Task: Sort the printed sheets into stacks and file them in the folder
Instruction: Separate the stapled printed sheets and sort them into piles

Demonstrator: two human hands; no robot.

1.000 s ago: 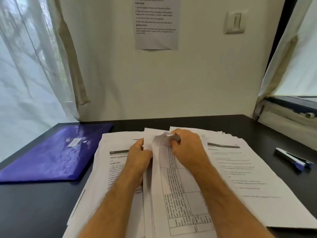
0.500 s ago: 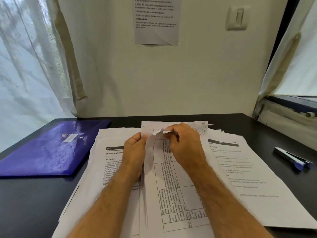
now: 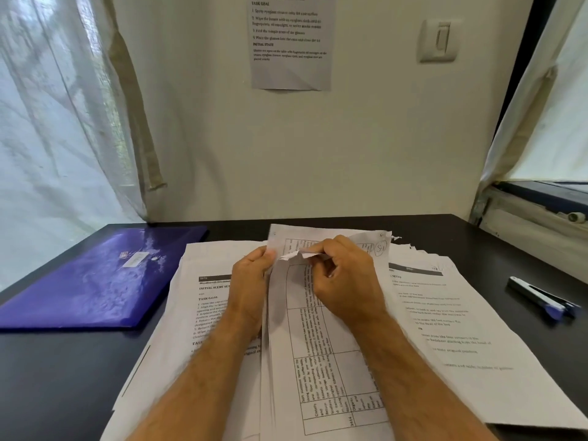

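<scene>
Printed sheets lie fanned across the middle of the dark surface, and both hands work at the far end of the centre bundle. The left hand grips the left edge of that bundle, thumb pressed on the paper. The right hand is curled round the top corner of the table-printed sheet, pinching it so the corner is already crumpled and bent back.

Judging from that pinch, the main risk is a tear: ragged paper shows near the stapled corner, and a sharp pull could rip the sheet further instead of freeing it. A second risk is that 2 sheets lift together and land in the wrong stack. The loose pages under the forearms could also slide and lose their order, since nothing holds them.

The purple folder lies closed at the left of the surface, well apart from the hands and just beside the left-hand page. A pen rests at the right, near the outer sheets. Behind, a pale wall carries a taped instruction sheet and a light switch; sheer curtains hang at the left, and a window frame shows at the right.
</scene>
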